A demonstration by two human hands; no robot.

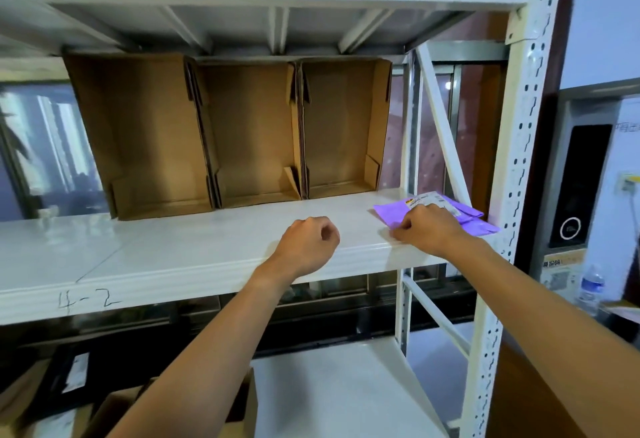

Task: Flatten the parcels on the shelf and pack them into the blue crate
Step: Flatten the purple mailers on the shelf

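Note:
A flat purple parcel (391, 214) with a white label lies at the right end of the white shelf (180, 247), close to the upright post. My right hand (427, 228) rests on top of it with fingers curled and pinches its front left edge. My left hand (308, 242) hovers over the shelf's front edge, a little left of the parcel, fingers curled and holding nothing. No blue crate is in view.
Three open brown cardboard boxes (249, 133) stand tipped on their sides along the back of the shelf. A perforated white post (516, 160) borders the right end. Below are a lower shelf (332, 385), more cartons (52, 403) and a water bottle (591, 287).

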